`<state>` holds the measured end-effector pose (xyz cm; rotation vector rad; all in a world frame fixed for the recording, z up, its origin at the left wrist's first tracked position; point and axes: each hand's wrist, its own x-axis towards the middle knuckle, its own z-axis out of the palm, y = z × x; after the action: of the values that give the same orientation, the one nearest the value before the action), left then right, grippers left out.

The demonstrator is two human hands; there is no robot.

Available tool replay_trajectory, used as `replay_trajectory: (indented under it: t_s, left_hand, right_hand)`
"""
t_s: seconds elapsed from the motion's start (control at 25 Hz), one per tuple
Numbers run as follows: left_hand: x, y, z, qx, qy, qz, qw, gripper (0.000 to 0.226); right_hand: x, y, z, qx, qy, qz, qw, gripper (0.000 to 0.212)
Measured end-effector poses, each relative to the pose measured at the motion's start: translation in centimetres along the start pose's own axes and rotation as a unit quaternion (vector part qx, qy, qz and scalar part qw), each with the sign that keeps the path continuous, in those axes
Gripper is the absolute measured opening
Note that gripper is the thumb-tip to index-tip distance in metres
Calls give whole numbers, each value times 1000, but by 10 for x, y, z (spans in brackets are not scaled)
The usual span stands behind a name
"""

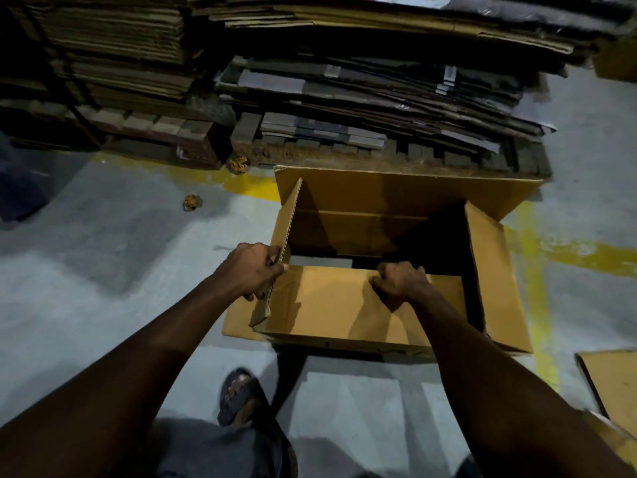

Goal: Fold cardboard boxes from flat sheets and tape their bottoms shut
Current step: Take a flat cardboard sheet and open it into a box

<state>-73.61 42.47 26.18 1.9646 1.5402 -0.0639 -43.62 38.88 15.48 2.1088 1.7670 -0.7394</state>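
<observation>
Probably a warehouse or packing store, though the light is dim: tall stacks of flattened brown cardboard sheets (117, 46) on dark wooden pallets (379, 160), and a grey painted concrete floor (103, 270) with worn yellow lines (531, 257).

We can read no text, label, brand or number here. At ten o'clock in the view, a dark pallet block (193, 151) carries a small pale mark, too blurred for us to tell whether it is lettering.
</observation>
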Motion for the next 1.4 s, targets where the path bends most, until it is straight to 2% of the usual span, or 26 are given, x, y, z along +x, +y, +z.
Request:
replay_trajectory:
  t_s: [0.08,0.16,0.32,0.4,0.52,0.64,0.68,0.72,0.8,0.84,0.88,0.96,1.08,1.16,1.24,1.4]
  left_hand:
    - [0,2,-6,10,-2,-12,1000,30]
    - [-1,3,-16,41,10,-21,999,27]
    - [-8,-7,-23,24,48,-25,998,20]
    - [-10,-16,-20,12,70,-25,997,24]
    - [-14,-21,-16,-49,91,-55,993,28]
    - [-15,-18,-15,-83,93,-68,990,28]
    - [-15,-15,-15,-87,92,-70,989,29]
    - [-14,-12,-15,-89,91,-76,989,31]
    - [-13,-2,-8,-86,82,-86,989,34]
    - [-14,6,-2,-81,70,-84,991,36]
    - [-17,15,7,-66,53,-74,994,36]
    - [-20,31,28,21,4,-15,1000,37]
    - [-20,46,65,159,-80,59,982,57]
    - [-21,50,89,217,-120,77,966,67]
    - [-16,60,99,267,-120,97,951,70]
    - [29,101,75,328,-38,128,935,78]
  right_hand:
    - [-11,1,-1,17,36,-22,999,42]
    - [-26,4,-6,13,48,-32,998,51]
    - [-63,3,-16,-16,95,-37,995,61]
    - [-83,-2,-21,-35,145,-51,987,57]
    - [-123,-6,-15,-4,191,-60,980,46]
    - [-162,-6,-5,17,241,-89,966,23]
    - [-173,-7,-5,30,244,-102,964,19]
    - [-180,-7,-4,48,227,-110,966,26]
    - [-191,-5,-3,58,149,-108,981,43]
    - [-195,-1,3,35,108,-107,988,44]
    - [-198,3,11,3,88,-106,990,40]
    - [-201,18,30,-8,111,-89,990,25]
    - [-199,55,40,49,181,3,982,45]
    - [-193,84,40,103,239,90,961,57]
    - [-186,111,41,193,298,181,917,63]
    - [-174,153,33,383,370,364,764,75]
